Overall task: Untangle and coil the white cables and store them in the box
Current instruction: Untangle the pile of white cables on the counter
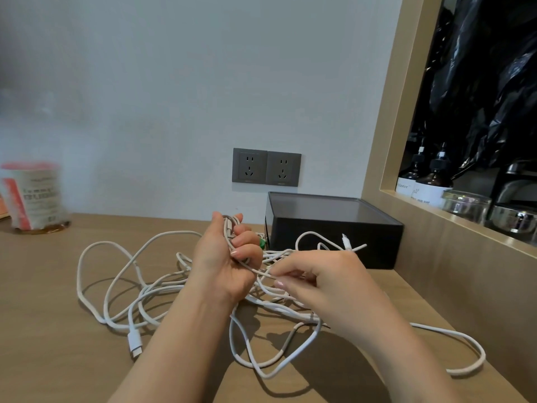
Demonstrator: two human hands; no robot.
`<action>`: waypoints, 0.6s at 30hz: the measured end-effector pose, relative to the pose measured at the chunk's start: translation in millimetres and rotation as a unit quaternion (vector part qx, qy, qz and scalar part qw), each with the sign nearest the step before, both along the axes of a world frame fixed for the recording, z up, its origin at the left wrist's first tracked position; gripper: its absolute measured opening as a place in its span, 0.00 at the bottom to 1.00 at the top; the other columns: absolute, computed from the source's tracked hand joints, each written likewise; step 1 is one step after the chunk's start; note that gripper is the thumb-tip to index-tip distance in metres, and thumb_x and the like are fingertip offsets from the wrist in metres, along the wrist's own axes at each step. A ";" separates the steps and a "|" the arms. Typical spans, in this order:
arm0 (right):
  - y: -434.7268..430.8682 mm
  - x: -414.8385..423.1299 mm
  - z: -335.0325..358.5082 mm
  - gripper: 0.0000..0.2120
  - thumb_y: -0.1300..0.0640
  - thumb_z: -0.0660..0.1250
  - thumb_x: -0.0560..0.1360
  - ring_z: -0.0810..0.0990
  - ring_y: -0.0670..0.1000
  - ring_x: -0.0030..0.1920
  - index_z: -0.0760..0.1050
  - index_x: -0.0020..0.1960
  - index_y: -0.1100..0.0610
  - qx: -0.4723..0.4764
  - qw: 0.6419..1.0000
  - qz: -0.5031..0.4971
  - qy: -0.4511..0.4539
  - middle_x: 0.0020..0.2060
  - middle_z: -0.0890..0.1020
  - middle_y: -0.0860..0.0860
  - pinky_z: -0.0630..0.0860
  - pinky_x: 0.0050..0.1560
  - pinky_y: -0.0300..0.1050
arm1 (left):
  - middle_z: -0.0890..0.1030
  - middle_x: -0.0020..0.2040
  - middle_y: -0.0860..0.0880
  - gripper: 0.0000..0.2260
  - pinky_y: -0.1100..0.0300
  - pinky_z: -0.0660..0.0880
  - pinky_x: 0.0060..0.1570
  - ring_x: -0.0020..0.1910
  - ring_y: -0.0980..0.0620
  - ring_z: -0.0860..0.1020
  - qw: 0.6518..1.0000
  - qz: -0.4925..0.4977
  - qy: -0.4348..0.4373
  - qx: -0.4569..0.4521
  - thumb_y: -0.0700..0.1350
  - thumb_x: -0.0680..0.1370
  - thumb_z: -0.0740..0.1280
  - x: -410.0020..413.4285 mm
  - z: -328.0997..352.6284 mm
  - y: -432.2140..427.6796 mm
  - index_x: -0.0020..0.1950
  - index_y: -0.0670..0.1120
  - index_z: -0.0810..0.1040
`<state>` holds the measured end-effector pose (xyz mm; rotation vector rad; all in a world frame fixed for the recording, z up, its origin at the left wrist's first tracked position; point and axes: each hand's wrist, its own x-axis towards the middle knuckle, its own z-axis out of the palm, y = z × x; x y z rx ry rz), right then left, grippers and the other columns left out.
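- Left hand [223, 257] fingers clench a bundle of white cables [134, 341], lifted off the wood-grain bench [43, 315].
- Right hand [325, 283] fingers pinch one strand just beside it.
- Thin, smooth loops sprawl before the dark rectangular box [334, 210].

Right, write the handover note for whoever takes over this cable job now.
Left hand grips a bunch of strands, held up off the table. Right hand pinches one strand beside it.
The white cables lie mostly in one loose tangle on the table, in front of the dark box by the wall; the box looks closed.
Done: gathering begun, no finished coil in view.
Left: free each cable, coil it, open the box, store them.
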<state>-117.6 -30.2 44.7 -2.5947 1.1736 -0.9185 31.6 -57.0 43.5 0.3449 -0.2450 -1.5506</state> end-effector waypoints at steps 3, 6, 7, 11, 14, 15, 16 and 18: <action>-1.8 -10.1 2.4 0.07 0.45 0.66 0.73 0.78 0.41 0.42 0.81 0.48 0.44 0.004 0.999 -0.041 0.005 0.38 0.80 0.38 0.78 0.46 0.43 | 0.65 0.24 0.52 0.18 0.72 0.56 0.12 0.15 0.60 0.61 1.000 -0.020 0.000 -0.011 0.57 0.81 0.55 6.3 3.5 2.2 0.41 0.44 0.69; -3.3 -20.5 7.0 0.10 0.41 0.65 0.72 0.77 0.42 0.37 0.80 0.43 0.45 0.011 0.997 -0.078 0.008 0.33 0.79 0.42 0.77 0.40 0.40 | 0.65 0.25 0.52 0.18 0.72 0.55 0.11 0.16 0.60 0.61 0.999 -0.039 -0.015 -0.028 0.56 0.81 0.55 11.7 4.3 3.6 0.40 0.44 0.69; -3.1 -22.8 8.4 0.11 0.40 0.65 0.72 0.76 0.43 0.35 0.79 0.42 0.46 0.016 0.996 -0.090 0.012 0.31 0.78 0.43 0.75 0.37 0.38 | 0.65 0.26 0.52 0.17 0.71 0.55 0.11 0.16 0.60 0.61 0.998 -0.044 -0.030 -0.030 0.55 0.81 0.55 12.4 4.0 4.5 0.41 0.44 0.70; -0.4 -25.8 11.8 0.12 0.38 0.63 0.72 0.74 0.42 0.35 0.77 0.42 0.46 0.004 0.989 -0.136 0.050 0.32 0.77 0.43 0.65 0.33 0.32 | 0.65 0.26 0.51 0.14 0.71 0.55 0.12 0.17 0.59 0.61 0.993 -0.043 -0.110 -0.024 0.54 0.81 0.56 8.9 3.3 7.0 0.44 0.44 0.70; 0.1 -26.7 12.6 0.14 0.37 0.62 0.72 0.75 0.42 0.36 0.77 0.41 0.46 -0.020 0.987 -0.148 0.065 0.34 0.79 0.43 0.66 0.36 0.32 | 0.65 0.26 0.51 0.13 0.73 0.56 0.13 0.17 0.59 0.60 0.986 -0.026 -0.167 -0.004 0.54 0.81 0.56 5.2 4.5 5.8 0.47 0.45 0.70; 0.6 -27.2 13.2 0.14 0.37 0.62 0.71 0.75 0.41 0.37 0.77 0.41 0.46 -0.029 0.987 -0.145 0.065 0.33 0.78 0.42 0.66 0.40 0.33 | 0.65 0.26 0.51 0.13 0.73 0.55 0.13 0.17 0.59 0.60 0.982 -0.018 -0.188 0.001 0.55 0.81 0.56 3.8 5.4 6.0 0.48 0.45 0.70; 1.5 -27.7 14.2 0.13 0.36 0.62 0.71 0.74 0.41 0.38 0.76 0.41 0.45 -0.037 0.987 -0.143 0.069 0.33 0.78 0.41 0.66 0.46 0.34 | 0.65 0.26 0.51 0.14 0.73 0.55 0.14 0.17 0.59 0.59 0.978 -0.010 -0.210 0.005 0.56 0.80 0.58 2.8 6.2 6.6 0.49 0.45 0.70; 4.9 -28.6 18.2 0.12 0.35 0.60 0.71 0.73 0.40 0.42 0.75 0.42 0.42 -0.059 0.985 -0.142 0.078 0.36 0.78 0.40 0.61 0.59 0.38 | 0.65 0.27 0.51 0.14 0.72 0.54 0.15 0.18 0.60 0.58 0.966 0.005 -0.258 0.004 0.56 0.78 0.62 1.3 7.5 8.7 0.50 0.45 0.71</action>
